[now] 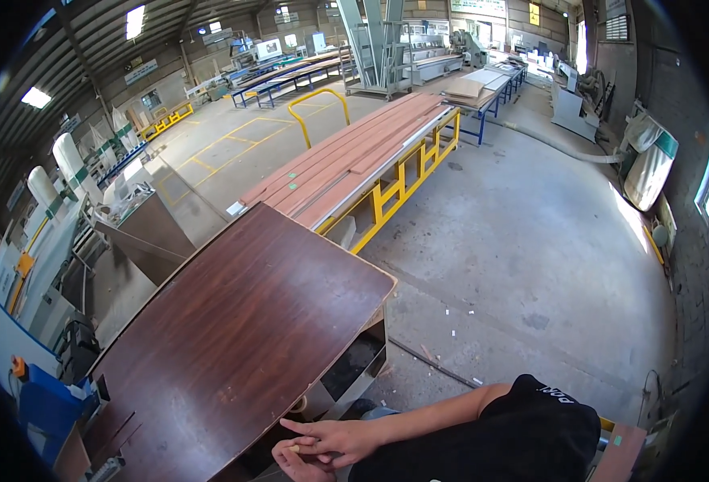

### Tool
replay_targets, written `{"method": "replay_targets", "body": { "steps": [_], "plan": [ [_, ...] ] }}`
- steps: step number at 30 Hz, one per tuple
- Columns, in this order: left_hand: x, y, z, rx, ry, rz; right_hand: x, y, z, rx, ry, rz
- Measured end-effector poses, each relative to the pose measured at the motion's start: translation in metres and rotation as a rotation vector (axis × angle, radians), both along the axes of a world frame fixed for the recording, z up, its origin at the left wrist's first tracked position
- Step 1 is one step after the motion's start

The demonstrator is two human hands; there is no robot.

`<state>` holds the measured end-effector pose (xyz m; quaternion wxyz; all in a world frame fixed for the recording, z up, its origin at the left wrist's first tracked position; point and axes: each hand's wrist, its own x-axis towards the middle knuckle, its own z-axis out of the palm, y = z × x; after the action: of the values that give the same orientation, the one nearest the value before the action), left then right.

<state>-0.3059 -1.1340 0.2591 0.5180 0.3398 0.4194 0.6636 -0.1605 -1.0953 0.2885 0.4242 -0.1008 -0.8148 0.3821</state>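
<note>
Low in the view, beside the near edge of a dark brown wood-grain tabletop [250, 329], my two hands are together. My right hand [330, 438] comes in from the right on a bare forearm below a black short sleeve. Its index finger is stretched out toward the table edge, and its other fingers lie over or against the left hand. My left hand [297, 468], partly cut off by the lower edge, is closed with bent fingers. A small pale yellow piece [294, 449] shows at its fingertips, too small to name.
Beyond the tabletop, long reddish-brown boards [362, 149] lie on a yellow-framed rack [403, 189]. A blue machine part [49, 402] stands at the lower left. Under the table's right side is a dark open compartment [354, 361]. Small scraps dot the concrete floor [515, 257].
</note>
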Motion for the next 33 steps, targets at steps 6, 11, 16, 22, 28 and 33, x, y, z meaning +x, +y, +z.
{"method": "replay_targets", "body": {
  "steps": [6,11,16,22,28,33],
  "plan": [
    [-0.007,-0.01,-0.004,0.031,-0.001,0.028,-0.003,-0.007,0.001,-0.116,-0.099,0.108],
    [-0.026,-0.011,0.01,0.016,-0.087,-0.19,-0.013,-0.018,0.016,0.008,-0.095,0.0],
    [-0.031,-0.006,0.003,0.101,0.022,-0.18,-0.007,-0.023,0.031,-0.074,-0.102,0.017],
    [-0.012,-0.018,-0.002,0.13,-0.366,-0.222,-0.004,-0.021,0.033,-0.132,-0.112,0.097],
    [-0.019,-0.011,0.025,0.257,-0.287,-0.502,-0.006,-0.022,0.028,-0.532,0.009,0.223],
    [-0.028,-0.013,-0.012,0.385,-0.016,-0.296,0.007,-0.017,0.044,-0.638,0.082,0.399]
  ]
}}
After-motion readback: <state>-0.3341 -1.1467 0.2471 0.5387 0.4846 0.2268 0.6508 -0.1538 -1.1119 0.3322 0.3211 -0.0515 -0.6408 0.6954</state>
